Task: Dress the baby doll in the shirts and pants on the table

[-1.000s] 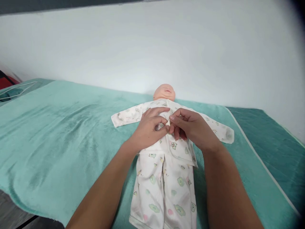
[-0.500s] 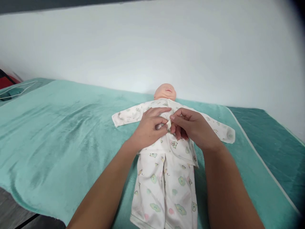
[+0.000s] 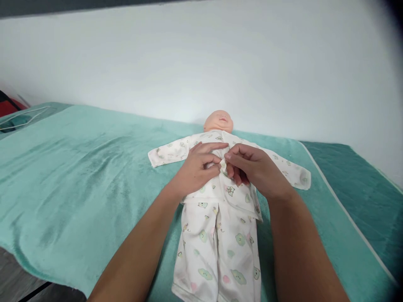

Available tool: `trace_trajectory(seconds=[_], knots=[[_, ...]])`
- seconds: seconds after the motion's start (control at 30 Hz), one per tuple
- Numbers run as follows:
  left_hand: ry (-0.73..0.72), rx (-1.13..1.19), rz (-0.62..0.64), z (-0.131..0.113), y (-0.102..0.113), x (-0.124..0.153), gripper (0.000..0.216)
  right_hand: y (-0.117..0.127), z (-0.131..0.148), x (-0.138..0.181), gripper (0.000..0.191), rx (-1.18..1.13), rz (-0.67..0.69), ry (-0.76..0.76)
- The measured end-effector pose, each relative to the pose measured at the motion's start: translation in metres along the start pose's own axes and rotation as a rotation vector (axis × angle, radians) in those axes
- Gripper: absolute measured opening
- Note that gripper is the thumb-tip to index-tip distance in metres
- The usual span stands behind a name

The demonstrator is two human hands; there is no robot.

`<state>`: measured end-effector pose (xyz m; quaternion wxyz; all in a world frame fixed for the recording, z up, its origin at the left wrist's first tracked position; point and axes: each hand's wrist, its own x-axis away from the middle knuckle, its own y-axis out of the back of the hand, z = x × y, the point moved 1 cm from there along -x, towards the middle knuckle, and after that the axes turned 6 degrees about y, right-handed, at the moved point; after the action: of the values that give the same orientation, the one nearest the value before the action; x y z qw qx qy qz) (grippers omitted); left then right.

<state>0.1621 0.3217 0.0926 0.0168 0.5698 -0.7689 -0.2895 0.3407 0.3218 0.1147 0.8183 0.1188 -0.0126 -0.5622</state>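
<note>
A baby doll (image 3: 218,121) lies on its back, dressed in a white patterned shirt (image 3: 204,191) and matching trousers (image 3: 201,247). Both shirt sleeves stretch out to the sides. My left hand (image 3: 201,163) rests on the chest, its thumb and index finger pinching the shirt near the front opening, another finger reaching across the cloth. Beside it, my right hand (image 3: 248,163) pinches the edge of the shirt front between thumb and index finger, with the other fingers curled beneath. Whatever fastener may be between the fingertips is hidden.
A light green towel (image 3: 78,176) covers the table under the doll. Darker green cloth (image 3: 352,180) shows at the right, past a pale edge strip. A white wall (image 3: 189,63) stands behind. At the far left is a thin white loop (image 3: 28,119) near something red (image 3: 8,107).
Little differs. The fold of shirt cloth between my fingertips lies somewhat flatter, and my left fingers have shifted slightly. The doll stays in place.
</note>
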Motion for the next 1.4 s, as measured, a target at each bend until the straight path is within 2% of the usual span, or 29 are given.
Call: trace_trajectory(seconds=[0.17,0.43,0.6,0.8,1.07,1.4], knots=[[0.025,0.037,0.006,-0.0013,0.0008,-0.0002,0.021,0.0015,-0.0013,0.0010,0.019,-0.028,0.058,-0.013],[0.027,0.055,0.051,0.0023,0.0028,-0.0016,0.024,0.0036,-0.0008,0.0017,0.013,-0.050,0.110,-0.014],[0.030,0.066,0.037,0.0008,0.0024,-0.0009,0.024,0.0033,0.0016,0.0019,0.007,-0.023,0.126,-0.043],[0.048,0.066,0.026,-0.0022,0.0022,-0.0004,0.027,0.0038,0.0009,0.0024,0.006,-0.026,0.136,-0.041],[0.016,-0.035,0.078,-0.0029,0.0030,-0.0012,0.029,0.0040,-0.0038,0.0009,0.004,-0.048,0.099,-0.017],[-0.003,-0.069,0.121,-0.0009,0.0049,-0.0015,0.030,0.0012,0.0046,0.0031,0.009,0.010,0.124,-0.044]])
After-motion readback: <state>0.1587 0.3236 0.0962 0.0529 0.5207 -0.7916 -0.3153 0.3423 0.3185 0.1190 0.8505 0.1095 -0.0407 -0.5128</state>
